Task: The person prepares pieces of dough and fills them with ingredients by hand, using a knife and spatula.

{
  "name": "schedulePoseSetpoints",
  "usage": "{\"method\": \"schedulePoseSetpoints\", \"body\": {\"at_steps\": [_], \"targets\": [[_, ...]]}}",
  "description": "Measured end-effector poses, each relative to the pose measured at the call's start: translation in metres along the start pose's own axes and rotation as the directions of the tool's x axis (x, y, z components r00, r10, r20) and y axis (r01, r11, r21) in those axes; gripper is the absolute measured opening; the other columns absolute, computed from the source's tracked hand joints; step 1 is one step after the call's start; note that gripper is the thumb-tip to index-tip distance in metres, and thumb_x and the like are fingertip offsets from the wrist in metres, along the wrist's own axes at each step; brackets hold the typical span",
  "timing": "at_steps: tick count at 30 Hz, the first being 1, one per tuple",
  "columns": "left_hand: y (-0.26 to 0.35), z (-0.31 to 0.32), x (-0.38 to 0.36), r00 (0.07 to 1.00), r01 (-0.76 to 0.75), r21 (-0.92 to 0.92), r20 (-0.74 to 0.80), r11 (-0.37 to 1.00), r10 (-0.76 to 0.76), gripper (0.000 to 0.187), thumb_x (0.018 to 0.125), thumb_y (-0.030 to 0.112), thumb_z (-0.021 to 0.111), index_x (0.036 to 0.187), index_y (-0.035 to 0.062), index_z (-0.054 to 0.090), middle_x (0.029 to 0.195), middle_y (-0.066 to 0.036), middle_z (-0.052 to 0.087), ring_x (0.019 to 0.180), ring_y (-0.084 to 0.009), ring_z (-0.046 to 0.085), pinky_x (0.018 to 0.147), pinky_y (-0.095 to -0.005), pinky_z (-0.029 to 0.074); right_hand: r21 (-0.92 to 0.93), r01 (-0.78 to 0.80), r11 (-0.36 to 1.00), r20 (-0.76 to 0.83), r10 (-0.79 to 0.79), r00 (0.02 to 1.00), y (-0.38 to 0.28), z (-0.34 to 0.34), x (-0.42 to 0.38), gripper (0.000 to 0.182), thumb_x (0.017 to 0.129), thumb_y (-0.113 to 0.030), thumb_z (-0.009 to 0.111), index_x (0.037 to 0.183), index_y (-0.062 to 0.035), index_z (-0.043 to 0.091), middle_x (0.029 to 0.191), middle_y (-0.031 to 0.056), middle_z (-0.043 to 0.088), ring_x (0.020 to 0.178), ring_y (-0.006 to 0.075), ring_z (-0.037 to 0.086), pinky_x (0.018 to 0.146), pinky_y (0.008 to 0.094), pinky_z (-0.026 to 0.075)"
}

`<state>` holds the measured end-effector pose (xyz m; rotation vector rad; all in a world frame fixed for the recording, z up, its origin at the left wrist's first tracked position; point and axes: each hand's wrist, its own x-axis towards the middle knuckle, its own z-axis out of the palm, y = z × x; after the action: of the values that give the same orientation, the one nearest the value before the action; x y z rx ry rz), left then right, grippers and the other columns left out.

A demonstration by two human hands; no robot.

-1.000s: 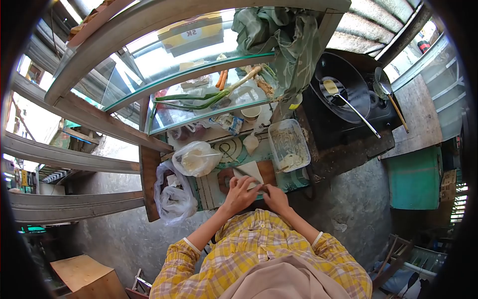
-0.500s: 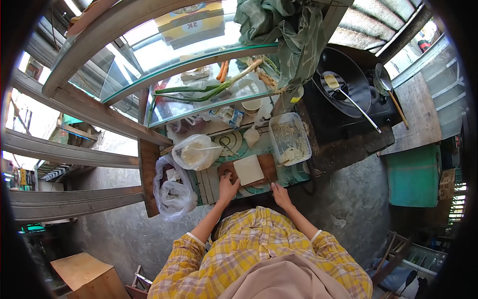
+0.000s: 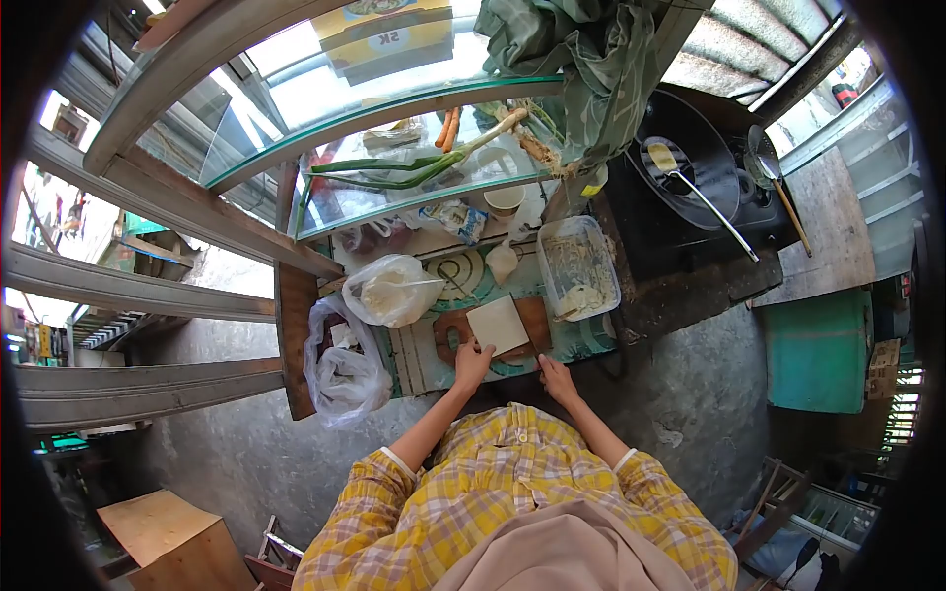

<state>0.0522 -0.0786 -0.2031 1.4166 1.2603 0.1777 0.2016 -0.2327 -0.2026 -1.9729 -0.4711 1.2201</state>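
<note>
A square, pale stack or slab (image 3: 498, 324) lies on a brown wooden board (image 3: 536, 320). My left hand (image 3: 473, 363) touches the slab's lower left corner, its fingers drawn together. To the right, my right hand (image 3: 557, 377) is closed around a thin dark handle, probably a knife, whose blade is hard to make out. Behind the board are a plastic bag of white powder (image 3: 392, 292), a small tied bag (image 3: 502, 262) and a clear tub (image 3: 578, 268) with pale paste in it.
Another plastic bag (image 3: 347, 374) sits at the counter's left edge. Spring onions (image 3: 424, 172) and carrots lie on a glass shelf. At the right, a black wok (image 3: 690, 163) holding a ladle rests on the stove, beside a strainer (image 3: 761, 153).
My left hand has moved right, from the board's left part to the slab's corner. The slab is turned slightly. My right hand has barely moved.
</note>
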Motion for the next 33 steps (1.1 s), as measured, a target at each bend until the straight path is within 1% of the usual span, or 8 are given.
{"method": "schedulePoseSetpoints", "body": {"at_steps": [5,11,14,17,20,23,29,33], "targets": [[0.002,0.0,-0.003,0.989,0.141,-0.171,0.067,0.975,-0.131,0.037,0.083,0.025,0.059,0.109,-0.0008,0.058,0.092,-0.005,0.058,0.078,-0.0149,0.053,0.067,-0.0294,0.045,0.078,-0.028,0.997,0.101,0.02,0.995,0.003,-0.01,0.009,0.045,0.093,-0.046,0.044,0.082,-0.005,0.059,0.058,-0.0007,0.044,0.049,0.0072,0.042,0.044,0.0233,0.034],[0.014,-0.001,-0.012,0.973,0.213,-0.283,0.143,0.935,-0.179,0.038,0.085,0.027,0.056,0.113,0.0019,0.057,0.097,-0.003,0.057,0.084,-0.0126,0.053,0.067,-0.0286,0.046,0.006,0.022,1.0,0.091,-0.023,0.996,-0.005,-0.015,0.011,0.046,0.093,-0.046,0.043,0.081,-0.0048,0.059,0.056,-0.0012,0.043,0.048,0.0071,0.042,0.044,0.0238,0.035],[0.021,0.001,-0.018,0.979,0.201,-0.4,0.095,0.894,-0.178,0.04,0.08,0.023,0.06,0.11,-0.004,0.057,0.079,-0.003,0.055,0.071,-0.0112,0.052,0.06,-0.027,0.045,-0.062,0.068,0.996,0.076,-0.064,0.995,-0.001,-0.017,0.014,0.046,0.093,-0.046,0.043,0.081,-0.0044,0.059,0.055,-0.0013,0.043,0.048,0.0074,0.042,0.044,0.0243,0.035],[0.023,-0.004,-0.018,0.972,0.224,-0.369,0.147,0.902,-0.181,0.048,0.079,0.025,0.062,0.117,-0.0027,0.052,0.084,-0.005,0.054,0.076,-0.0141,0.053,0.065,-0.029,0.046,-0.077,0.074,0.994,0.063,-0.069,0.996,0.001,-0.017,0.013,0.046,0.093,-0.046,0.043,0.081,-0.0042,0.06,0.054,-0.0013,0.043,0.048,0.0077,0.043,0.044,0.0247,0.036],[-0.006,0.005,-0.002,0.99,0.138,-0.139,-0.003,0.981,-0.14,0.071,0.072,0.029,0.07,0.13,0.001,0.039,0.104,-0.012,0.051,0.095,-0.0236,0.051,0.078,-0.0353,0.044,-0.084,0.083,0.993,0.039,-0.08,0.996,-0.001,-0.015,0.01,0.047,0.093,-0.045,0.043,0.081,-0.0037,0.06,0.053,-0.0005,0.044,0.048,0.0084,0.044,0.045,0.0254,0.036],[0.006,0.0,-0.011,0.915,-0.219,0.476,-0.204,0.852,0.349,0.098,0.063,0.033,0.078,0.14,0.0081,0.022,0.125,-0.017,0.038,0.113,-0.0326,0.04,0.091,-0.0456,0.037,-0.103,0.117,0.988,0.009,-0.116,0.993,-0.003,-0.014,0.008,0.047,0.093,-0.045,0.043,0.08,-0.0029,0.061,0.053,0.0009,0.045,0.049,0.0094,0.046,0.046,0.0264,0.037],[0.035,-0.014,-0.01,0.849,-0.398,0.755,0.088,0.522,0.52,0.114,0.05,0.035,0.084,0.142,0.0164,0.019,0.131,-0.013,0.032,0.124,-0.0325,0.03,0.093,-0.0575,0.03,-0.151,0.073,0.986,0.004,-0.073,0.997,-0.008,-0.015,0.005,0.05,0.093,-0.044,0.043,0.08,0.0,0.062,0.062,0.0114,0.057,0.06,0.0201,0.058,0.061,0.0327,0.044],[0.028,-0.015,0.001,0.832,-0.441,0.759,0.147,0.479,0.535,0.117,0.049,0.038,0.084,0.144,0.017,0.018,0.13,-0.012,0.034,0.123,-0.0307,0.032,0.092,-0.0573,0.03,-0.14,0.066,0.988,0.001,-0.067,0.998,-0.01,-0.014,0.004,0.049,0.092,-0.044,0.043,0.08,-0.0001,0.062,0.061,0.0113,0.057,0.06,0.0206,0.057,0.061,0.0328,0.044]]}}
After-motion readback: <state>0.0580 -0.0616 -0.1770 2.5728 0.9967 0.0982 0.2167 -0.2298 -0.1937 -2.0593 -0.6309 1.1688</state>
